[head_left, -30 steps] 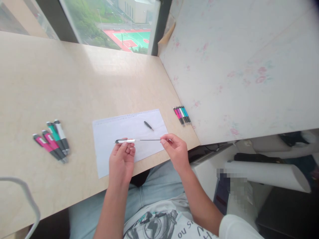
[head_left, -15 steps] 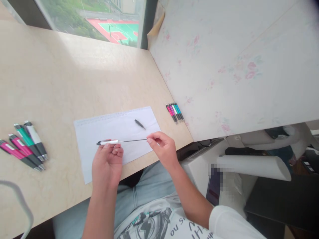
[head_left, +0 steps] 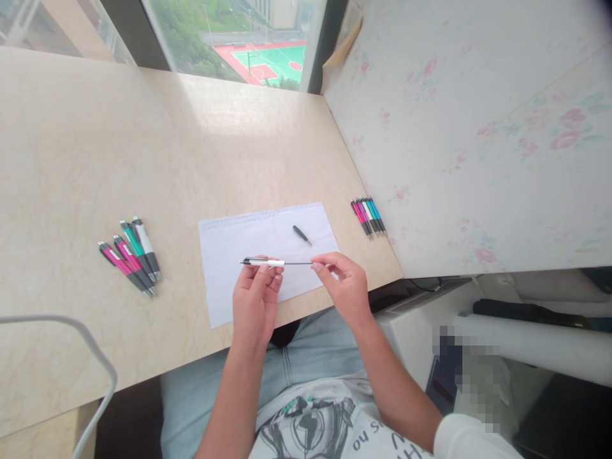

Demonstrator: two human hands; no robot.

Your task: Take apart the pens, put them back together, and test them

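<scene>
My left hand pinches a white pen barrel with a black clip end pointing left. Out of the barrel's right end runs a thin dark ink refill. The refill's far end is pinched between the thumb and index finger of my right hand. Both hands hover over the near part of a white sheet of paper. Beyond them on the sheet lies a black pen grip section with a pointed tip, touched by neither hand.
Several pink, green and white pens lie to the left of the sheet. Another row of several pens lies at right, by the flowered wall panel. A pale cable curves over the table's front left. A window stands behind the table.
The length of refill showing between my hands is shorter, with more of it inside the white barrel. The camera view has turned left, so everything appears shifted right.
</scene>
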